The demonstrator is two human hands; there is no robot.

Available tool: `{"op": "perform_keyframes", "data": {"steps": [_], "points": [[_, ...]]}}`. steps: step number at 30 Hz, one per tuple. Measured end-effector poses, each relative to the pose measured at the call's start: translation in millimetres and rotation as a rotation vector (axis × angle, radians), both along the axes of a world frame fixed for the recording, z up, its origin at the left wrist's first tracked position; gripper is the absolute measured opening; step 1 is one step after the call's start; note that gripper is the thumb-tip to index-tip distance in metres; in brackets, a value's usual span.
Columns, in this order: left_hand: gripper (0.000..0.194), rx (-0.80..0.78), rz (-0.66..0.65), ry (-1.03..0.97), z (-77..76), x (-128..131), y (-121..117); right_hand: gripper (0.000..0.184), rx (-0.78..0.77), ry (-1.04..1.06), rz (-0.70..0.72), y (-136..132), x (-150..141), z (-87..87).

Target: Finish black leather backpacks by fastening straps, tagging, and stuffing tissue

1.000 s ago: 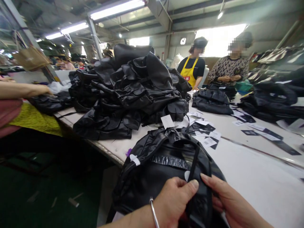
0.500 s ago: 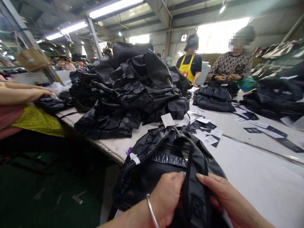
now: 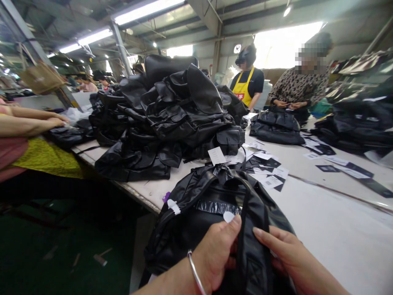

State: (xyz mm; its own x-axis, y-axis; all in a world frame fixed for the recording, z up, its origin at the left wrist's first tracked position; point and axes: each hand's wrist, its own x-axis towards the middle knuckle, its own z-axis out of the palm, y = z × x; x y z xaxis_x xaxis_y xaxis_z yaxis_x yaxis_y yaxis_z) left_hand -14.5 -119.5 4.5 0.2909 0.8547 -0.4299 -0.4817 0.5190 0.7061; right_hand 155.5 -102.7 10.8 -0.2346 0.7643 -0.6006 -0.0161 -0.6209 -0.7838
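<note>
A black backpack (image 3: pixel 184 237) lies in front of me at the table edge, its back panel and shoulder straps facing up. My left hand (image 3: pixel 216 250) is closed at the left edge of the right-hand shoulder strap (image 3: pixel 250 241). A small white rounded piece (image 3: pixel 229 216) sticks out beyond its thumb; whether the thumb pinches it is unclear. From the other side, my right hand (image 3: pixel 284 250) grips the same strap, thumb on top and fingers partly hidden beneath. Another white piece (image 3: pixel 174 207) with a jagged edge sits on the left strap. A white tag (image 3: pixel 216 156) lies at the bag's top.
A tall heap of black bags (image 3: pixel 184 106) stands behind the backpack. Loose tags (image 3: pixel 270 176) are scattered on the white table (image 3: pixel 331 221). A co-worker's arms (image 3: pixel 30 121) reach in at left. Two people (image 3: pixel 245 82) stand across the table, near another black bag (image 3: pixel 276 127).
The white rounded piece now shows beyond my left thumb, which has risen slightly. My right thumb has shifted a little on the strap. Across the table, the person in the yellow apron has turned slightly.
</note>
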Motion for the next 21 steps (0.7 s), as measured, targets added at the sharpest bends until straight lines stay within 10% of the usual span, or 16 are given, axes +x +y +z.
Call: {"op": "perform_keyframes", "data": {"steps": [12, 21], "points": [[0.04, -0.113, 0.152, 0.147, 2.2, 13.0, 0.1, 0.046, 0.129, -0.106, 0.262, 14.3, 17.2, 7.0], [0.035, 0.088, 0.103, 0.154, 4.5, 8.9, -4.6, 0.042, 0.252, -0.125, 0.36, 35.3, 45.3, 24.1]]}}
